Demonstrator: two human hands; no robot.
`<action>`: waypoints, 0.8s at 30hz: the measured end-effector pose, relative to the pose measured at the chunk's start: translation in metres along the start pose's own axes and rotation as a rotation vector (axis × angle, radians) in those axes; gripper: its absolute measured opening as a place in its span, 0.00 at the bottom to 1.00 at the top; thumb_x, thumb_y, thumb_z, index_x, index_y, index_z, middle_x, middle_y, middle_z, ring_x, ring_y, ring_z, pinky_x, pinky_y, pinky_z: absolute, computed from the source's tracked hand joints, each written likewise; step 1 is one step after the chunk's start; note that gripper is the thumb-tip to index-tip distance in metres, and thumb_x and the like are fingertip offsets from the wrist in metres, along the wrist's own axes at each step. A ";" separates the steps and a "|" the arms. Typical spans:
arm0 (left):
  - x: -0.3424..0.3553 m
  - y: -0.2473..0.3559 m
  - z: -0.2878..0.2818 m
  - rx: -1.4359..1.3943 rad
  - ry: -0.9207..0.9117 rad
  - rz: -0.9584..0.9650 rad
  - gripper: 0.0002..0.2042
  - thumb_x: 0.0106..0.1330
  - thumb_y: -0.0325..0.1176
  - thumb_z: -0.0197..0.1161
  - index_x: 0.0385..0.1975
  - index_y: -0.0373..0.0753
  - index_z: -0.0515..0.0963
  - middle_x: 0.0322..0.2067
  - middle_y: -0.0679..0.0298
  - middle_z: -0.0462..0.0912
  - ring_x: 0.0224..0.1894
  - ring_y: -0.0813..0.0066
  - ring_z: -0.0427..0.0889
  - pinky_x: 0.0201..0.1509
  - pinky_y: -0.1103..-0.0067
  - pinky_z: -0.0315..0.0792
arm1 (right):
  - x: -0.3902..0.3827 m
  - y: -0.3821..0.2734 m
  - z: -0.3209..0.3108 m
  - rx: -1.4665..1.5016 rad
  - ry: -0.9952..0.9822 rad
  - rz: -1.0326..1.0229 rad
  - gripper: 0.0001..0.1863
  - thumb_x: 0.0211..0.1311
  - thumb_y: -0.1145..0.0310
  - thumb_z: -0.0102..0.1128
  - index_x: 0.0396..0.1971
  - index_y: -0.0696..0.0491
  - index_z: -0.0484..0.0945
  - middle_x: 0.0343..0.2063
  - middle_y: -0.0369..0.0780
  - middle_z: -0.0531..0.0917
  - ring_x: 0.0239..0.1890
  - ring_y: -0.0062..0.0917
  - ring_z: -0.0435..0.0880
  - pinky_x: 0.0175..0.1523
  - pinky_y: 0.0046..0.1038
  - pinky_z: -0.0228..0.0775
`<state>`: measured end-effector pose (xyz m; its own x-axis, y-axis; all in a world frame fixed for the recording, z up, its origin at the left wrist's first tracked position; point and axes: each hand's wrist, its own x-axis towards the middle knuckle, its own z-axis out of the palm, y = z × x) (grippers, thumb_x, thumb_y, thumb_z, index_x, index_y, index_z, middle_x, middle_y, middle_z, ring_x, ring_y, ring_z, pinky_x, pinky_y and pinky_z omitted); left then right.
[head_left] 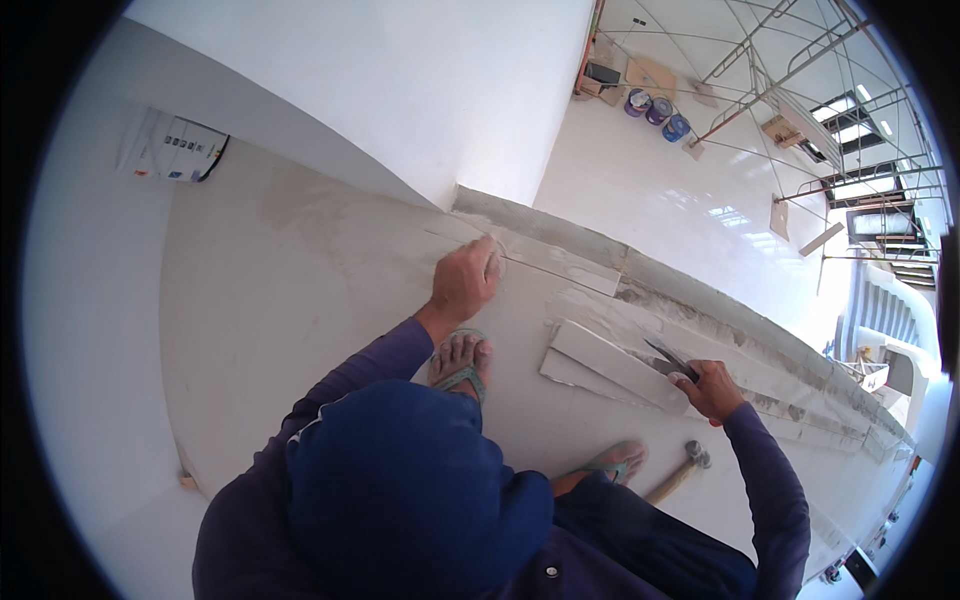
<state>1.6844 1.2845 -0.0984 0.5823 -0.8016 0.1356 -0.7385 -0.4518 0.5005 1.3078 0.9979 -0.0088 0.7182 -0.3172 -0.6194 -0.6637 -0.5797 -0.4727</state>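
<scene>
My left hand (467,274) is closed, fingers pressed together, low over the dusty floor by a thin line along the ledge; whatever it may hold is hidden. To the right, my right hand (714,391) grips a tool with a dark, pointed blade (664,352), its handle mostly covered. The blade points up and left, over pale flat strips (612,364) that lie overlapping on the floor. Another pale strip (565,266) is set along the ledge, just right of my left hand. A hammer (680,472) with a wooden handle rests below my right hand, beside my right foot.
A rough grey ledge (700,300) runs diagonally along the floor's edge, with a lower floor beyond. Down there stand several buckets (660,110) and metal scaffolding (770,90). A white wall corner (455,180) juts out ahead; a white panel (180,148) is at far left.
</scene>
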 end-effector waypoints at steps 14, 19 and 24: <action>0.036 -0.024 -0.017 0.254 -0.267 -0.359 0.39 0.68 0.39 0.60 0.78 0.33 0.58 0.29 0.48 0.88 0.32 0.47 0.89 0.41 0.56 0.83 | -0.009 -0.008 0.020 -0.025 -0.100 -0.061 0.25 0.70 0.50 0.70 0.29 0.62 0.81 0.23 0.53 0.81 0.31 0.50 0.83 0.42 0.46 0.73; 0.027 -0.025 -0.020 0.127 -0.174 -0.257 0.22 0.71 0.37 0.58 0.63 0.35 0.76 0.29 0.47 0.87 0.34 0.44 0.87 0.41 0.55 0.81 | -0.009 -0.012 0.017 -0.031 -0.115 -0.070 0.24 0.70 0.51 0.69 0.30 0.61 0.81 0.24 0.53 0.81 0.32 0.51 0.84 0.42 0.47 0.74; 0.010 0.021 -0.021 -0.299 -0.115 0.044 0.06 0.70 0.29 0.60 0.40 0.34 0.78 0.30 0.49 0.83 0.33 0.42 0.84 0.40 0.58 0.79 | -0.007 -0.038 0.017 -0.019 -0.122 -0.103 0.23 0.71 0.53 0.68 0.31 0.61 0.79 0.25 0.52 0.82 0.33 0.52 0.85 0.42 0.47 0.75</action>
<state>1.6818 1.2752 -0.0688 0.4973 -0.8645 0.0731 -0.6191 -0.2946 0.7279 1.3244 1.0345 0.0025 0.7508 -0.1625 -0.6403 -0.5828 -0.6192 -0.5263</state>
